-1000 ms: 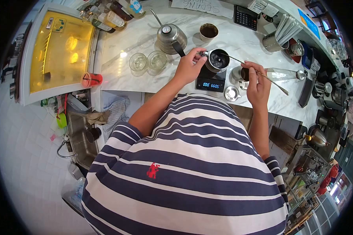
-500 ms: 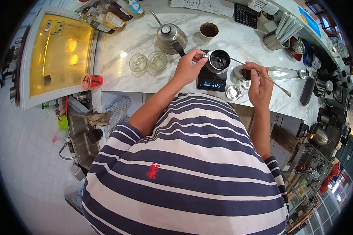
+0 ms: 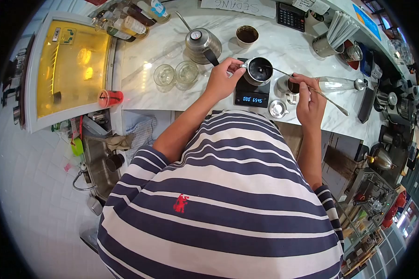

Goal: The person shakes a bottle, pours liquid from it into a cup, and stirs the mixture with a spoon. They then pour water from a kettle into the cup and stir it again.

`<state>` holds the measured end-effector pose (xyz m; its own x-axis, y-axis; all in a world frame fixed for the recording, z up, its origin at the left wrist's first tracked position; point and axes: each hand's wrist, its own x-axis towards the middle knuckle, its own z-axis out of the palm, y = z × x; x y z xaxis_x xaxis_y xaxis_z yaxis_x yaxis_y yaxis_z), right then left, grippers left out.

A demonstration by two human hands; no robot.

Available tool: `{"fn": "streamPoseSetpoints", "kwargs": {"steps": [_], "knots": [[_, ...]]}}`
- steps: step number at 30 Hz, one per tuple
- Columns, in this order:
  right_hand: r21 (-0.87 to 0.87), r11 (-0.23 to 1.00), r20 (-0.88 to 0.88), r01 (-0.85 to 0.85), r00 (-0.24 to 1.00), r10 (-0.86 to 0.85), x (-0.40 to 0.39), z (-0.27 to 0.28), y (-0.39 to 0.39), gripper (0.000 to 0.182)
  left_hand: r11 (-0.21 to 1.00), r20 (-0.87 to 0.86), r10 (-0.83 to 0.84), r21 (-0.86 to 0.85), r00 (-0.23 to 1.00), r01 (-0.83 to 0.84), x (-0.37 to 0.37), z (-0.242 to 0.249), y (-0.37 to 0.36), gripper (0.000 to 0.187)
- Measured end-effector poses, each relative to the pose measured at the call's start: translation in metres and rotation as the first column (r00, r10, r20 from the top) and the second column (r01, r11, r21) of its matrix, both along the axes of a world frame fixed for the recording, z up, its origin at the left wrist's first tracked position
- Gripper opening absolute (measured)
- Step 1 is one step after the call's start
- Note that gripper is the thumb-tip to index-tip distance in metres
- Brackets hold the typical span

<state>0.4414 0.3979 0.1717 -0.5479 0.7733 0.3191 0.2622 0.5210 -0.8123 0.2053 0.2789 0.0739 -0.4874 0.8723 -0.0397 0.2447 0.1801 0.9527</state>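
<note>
On a black digital scale (image 3: pixel 251 98) with lit blue digits stands a metal cup (image 3: pixel 260 83) of dark liquid. My left hand (image 3: pixel 223 78) grips this cup at its left side, fingers closed about the handle. A long thin bar spoon (image 3: pixel 331 101) is pinched in my right hand (image 3: pixel 309 102); its far end reaches over the rim into the liquid. Under the spoon, beside the scale, a smaller metal cup (image 3: pixel 282 85) with dark contents is partly hidden by my right hand. A small round metal vessel (image 3: pixel 278 109) sits near the counter edge.
A gooseneck kettle (image 3: pixel 203 46), two clear glasses (image 3: pixel 164 76), and a paper cup (image 3: pixel 247 36) with dark grounds stand on the marble counter (image 3: pixel 139 95). To the right lie a glass bottle (image 3: pixel 333 85) and a straw holder (image 3: pixel 327 48). A sink (image 3: pixel 97 162) is at lower left.
The digits on the scale's display have changed. The dark liquid's surface looks different around the spoon's tip, and both hands keep nearly the same place.
</note>
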Motion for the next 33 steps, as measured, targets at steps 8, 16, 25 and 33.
{"fn": "streamPoseSetpoints", "kwargs": {"steps": [8, 16, 25, 33], "knots": [[-0.030, 0.999, 0.001, 0.036, 0.999, -0.036, -0.014, -0.002, -0.007, 0.018, 0.999, 0.035, 0.032, 0.037, 0.999, -0.033, 0.003, -0.002, 0.001, 0.021], [0.066, 0.998, 0.002, 0.010, 1.000, -0.010, -0.006, -0.007, -0.007, 0.018, 0.999, 0.027, 0.035, 0.013, 0.999, -0.036, 0.004, 0.003, -0.002, 0.020], [0.057, 0.998, 0.009, 0.037, 0.999, -0.038, -0.002, -0.002, -0.001, 0.020, 1.000, 0.010, 0.021, 0.008, 1.000, -0.021, 0.003, 0.000, -0.005, 0.021], [0.137, 0.990, 0.061, 0.028, 0.997, -0.036, -0.013, -0.001, -0.001, 0.020, 1.000, -0.002, -0.007, -0.019, 1.000, 0.007, 0.002, 0.002, -0.008, 0.022]]}}
